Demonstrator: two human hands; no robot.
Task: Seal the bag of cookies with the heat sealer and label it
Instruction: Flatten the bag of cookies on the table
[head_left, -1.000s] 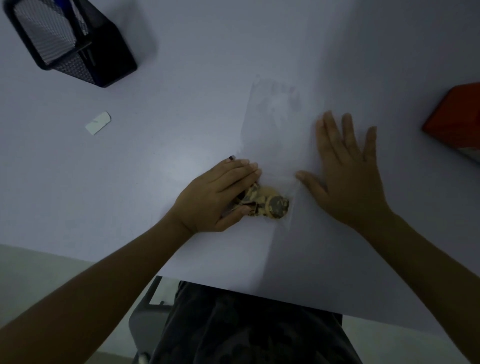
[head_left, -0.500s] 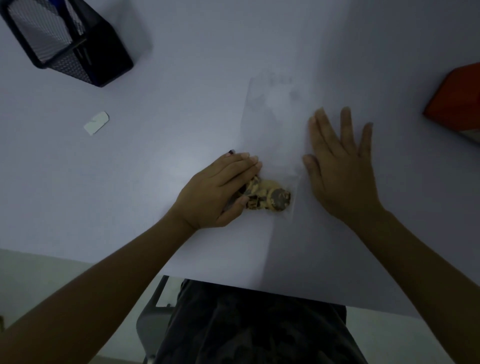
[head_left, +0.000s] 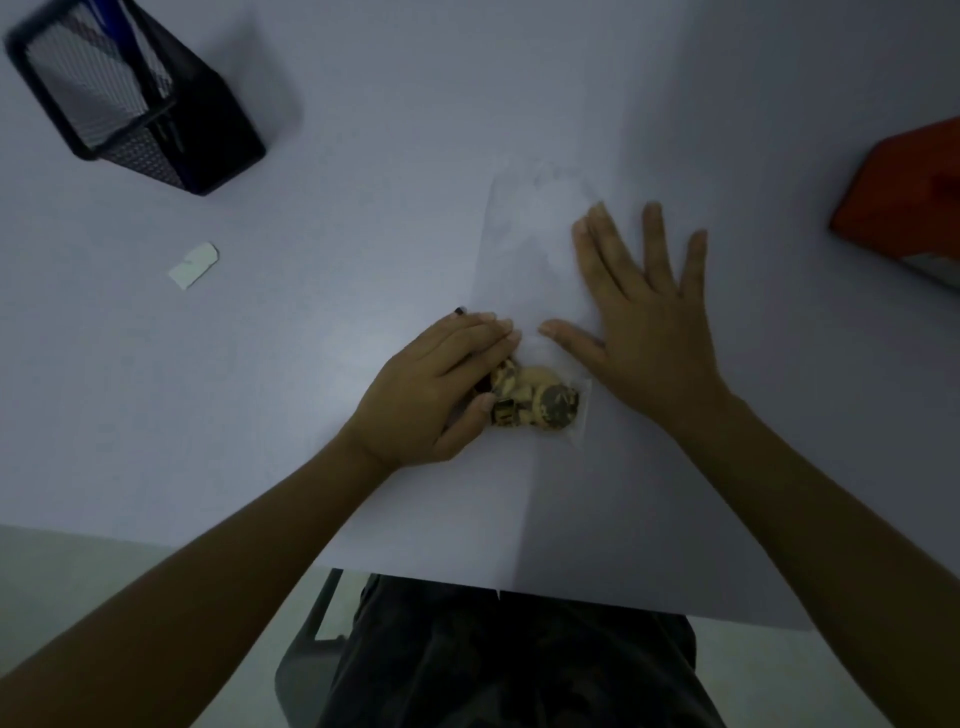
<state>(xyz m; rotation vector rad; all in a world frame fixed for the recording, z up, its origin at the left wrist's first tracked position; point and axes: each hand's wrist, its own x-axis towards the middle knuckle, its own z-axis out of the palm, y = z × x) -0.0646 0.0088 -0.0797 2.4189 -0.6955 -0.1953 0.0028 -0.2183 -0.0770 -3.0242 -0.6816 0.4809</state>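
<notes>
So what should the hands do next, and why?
Probably sweep the right hand up the bag toward its far end while the left hand pins the cookies. The flat palm lies on the bag's empty part, which looks unsealed.

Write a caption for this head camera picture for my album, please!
Two hands flatten a clear bag of cookies on a white table: left hand on cookies, right hand spread flat.
</notes>
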